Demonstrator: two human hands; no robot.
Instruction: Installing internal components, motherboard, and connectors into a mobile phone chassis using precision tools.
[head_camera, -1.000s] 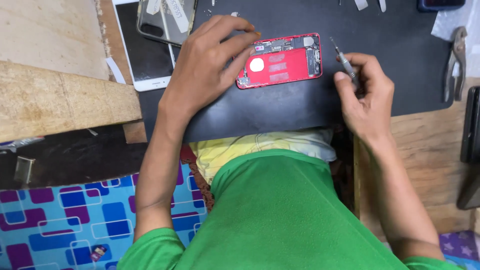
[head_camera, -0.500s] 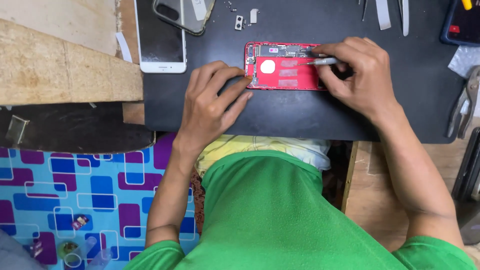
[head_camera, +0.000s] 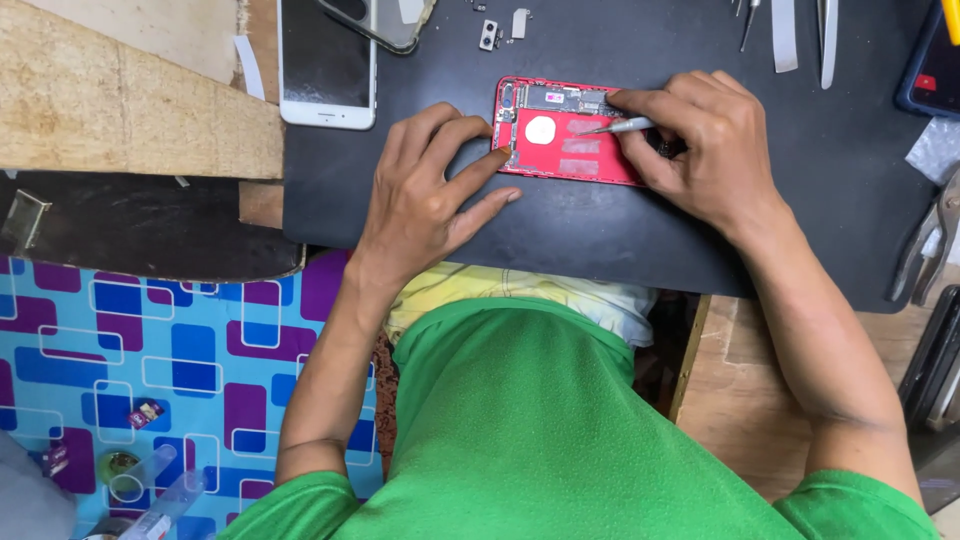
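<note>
While the person in the green shirt bends over the bench, both hands rest on the black work mat (head_camera: 600, 230). Near the middle of this mat lies an opened red phone body (head_camera: 560, 135), its inside facing up, with a white round patch and small circuit parts along its upper edge.

The left hand (head_camera: 425, 195) lies flat on the mat, just beside the left end of the red body. Its fingers are spread and not closed around anything; the tip of one finger touches the left edge of the body, as if to keep it in place.

The right hand (head_camera: 705, 150) covers the right end of the red body. Its fingers are pinched around a thin grey metal tool (head_camera: 620, 126), which points to the left, with the tip over the inside of the body near the circuit parts. I cannot tell if the tip really touches them.

On the upper left, a white phone front panel (head_camera: 327, 62) lies partly on the mat and partly on the wooden board (head_camera: 140, 110). Above the red body are two small metal pieces (head_camera: 502, 28). Tweezers (head_camera: 828, 40) lie near the upper right edge, and pliers (head_camera: 925, 250) rest at the right end of the mat. Below the bench, a blue and purple patterned floor cover (head_camera: 150, 370) shows.
</note>
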